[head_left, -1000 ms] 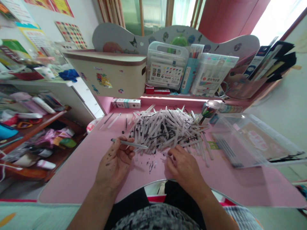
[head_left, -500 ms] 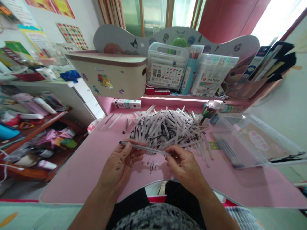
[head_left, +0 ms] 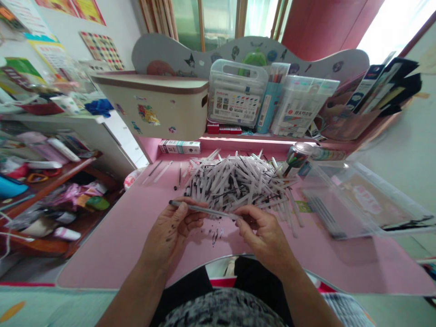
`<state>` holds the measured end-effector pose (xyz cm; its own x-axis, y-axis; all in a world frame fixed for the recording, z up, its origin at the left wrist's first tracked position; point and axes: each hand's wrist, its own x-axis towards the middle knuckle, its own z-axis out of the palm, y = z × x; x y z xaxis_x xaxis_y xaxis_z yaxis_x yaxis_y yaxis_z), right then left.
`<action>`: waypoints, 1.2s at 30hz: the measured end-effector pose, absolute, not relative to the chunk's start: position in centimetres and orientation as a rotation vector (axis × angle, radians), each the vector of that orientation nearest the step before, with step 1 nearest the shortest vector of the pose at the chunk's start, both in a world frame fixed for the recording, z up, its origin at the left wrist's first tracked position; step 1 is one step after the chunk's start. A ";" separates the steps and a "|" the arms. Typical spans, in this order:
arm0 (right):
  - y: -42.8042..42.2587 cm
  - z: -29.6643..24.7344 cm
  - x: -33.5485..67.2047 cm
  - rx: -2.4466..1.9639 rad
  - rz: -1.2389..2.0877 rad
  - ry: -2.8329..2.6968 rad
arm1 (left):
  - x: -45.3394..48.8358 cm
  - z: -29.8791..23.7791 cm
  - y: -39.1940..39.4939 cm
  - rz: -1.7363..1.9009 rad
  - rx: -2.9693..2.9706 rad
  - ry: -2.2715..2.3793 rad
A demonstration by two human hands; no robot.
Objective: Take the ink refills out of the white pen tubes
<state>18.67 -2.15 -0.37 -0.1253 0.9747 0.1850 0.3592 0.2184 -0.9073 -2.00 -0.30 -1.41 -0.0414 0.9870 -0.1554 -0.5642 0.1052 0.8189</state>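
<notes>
My left hand (head_left: 172, 227), stained with black ink, is closed on the left part of a slim grey pen (head_left: 207, 211) held level above the pink desk (head_left: 112, 245). My right hand (head_left: 262, 231) pinches the pen's right end, fingers pressed together. Just behind both hands lies a big heap of white pen barrels with black parts (head_left: 238, 181). Small black bits (head_left: 214, 235) are scattered on the desk between my hands.
A clear plastic tray (head_left: 354, 204) with a few pens sits at the right. A round tin (head_left: 297, 156), marker cases (head_left: 236, 93) and a cream box (head_left: 160, 102) stand on the rear shelf. Loose pens (head_left: 163, 171) lie at the left; cluttered shelves (head_left: 44, 181) beyond.
A second ago only my left hand held the pen, and my right hand rested on the desk by the heap. The right hand rose and took the pen's right end; both have barely moved since.
</notes>
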 end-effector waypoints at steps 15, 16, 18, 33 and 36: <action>-1.2 -1.4 19.4 -1.191 1.160 -1.519 | -1.1 -1.7 -0.6 1.355 0.657 0.861; -1.3 -1.6 19.2 -1.190 1.162 -1.481 | -1.0 -1.7 -0.7 1.362 0.661 0.868; -1.4 -2.0 18.8 -1.183 1.170 -1.412 | -0.8 -1.7 -0.8 1.373 0.669 0.878; -1.7 -2.2 18.0 -1.055 1.372 -1.112 | -0.6 -1.9 -1.2 1.365 0.680 0.863; -1.8 -2.4 17.4 -0.959 1.453 -0.964 | -0.5 -1.8 -1.2 1.329 0.704 0.859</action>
